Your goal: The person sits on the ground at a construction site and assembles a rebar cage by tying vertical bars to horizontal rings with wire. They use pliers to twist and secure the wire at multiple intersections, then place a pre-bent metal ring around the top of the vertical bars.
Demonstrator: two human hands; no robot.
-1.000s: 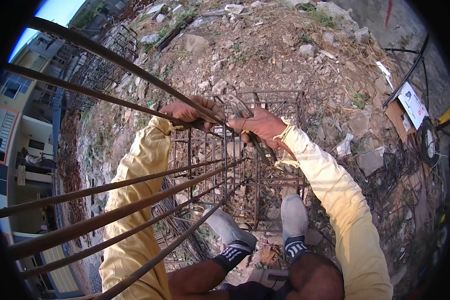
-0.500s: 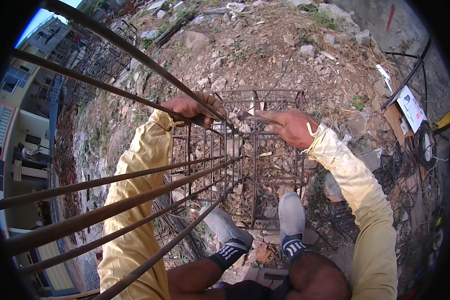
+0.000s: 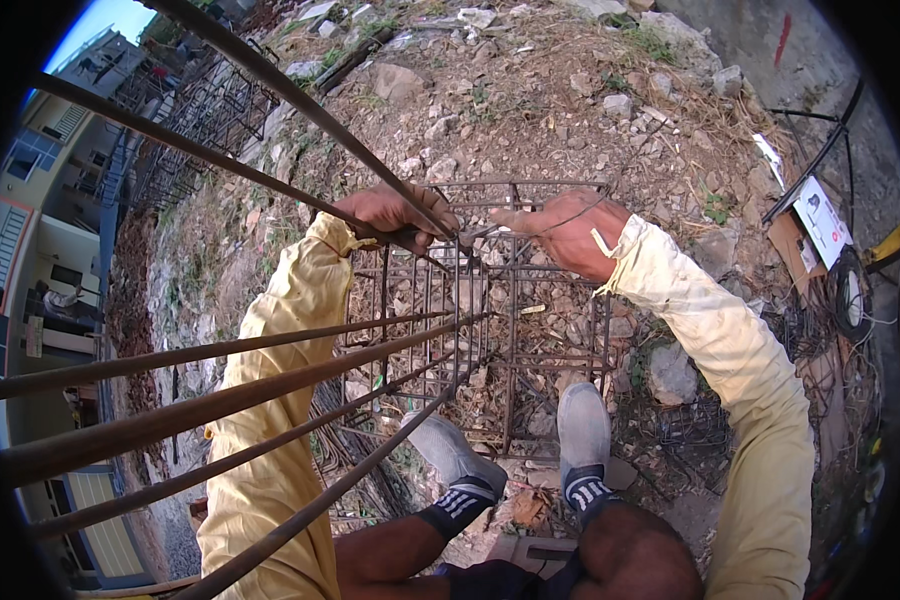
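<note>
Before me stands a rebar cage (image 3: 511,335) of rusty square stirrups and long upright rods (image 3: 240,400), which lean toward the lower left. My left hand (image 3: 395,212) is closed around a rebar rod (image 3: 305,100) at the cage's far left corner, beside a second rod (image 3: 185,148). Just to the right of that corner, my right hand (image 3: 582,238) pinches a thin tie wire (image 3: 568,216), its thumb and fingers pointing left toward the joint. The wire bends back over the knuckles. Where its other end meets the bars is too small to make out.
My two grey shoes (image 3: 583,425) stand at the cage's near side. Stones and rubble (image 3: 398,82) cover the ground beyond. To the right lie a cardboard piece (image 3: 792,245), a black cable coil (image 3: 850,290) and a grey block (image 3: 673,373). More rebar cages (image 3: 195,130) stand far left.
My right hand has risen slightly and turned, and the wire now shows across its back. The left hand keeps its hold, shifted a little right with the rods.
</note>
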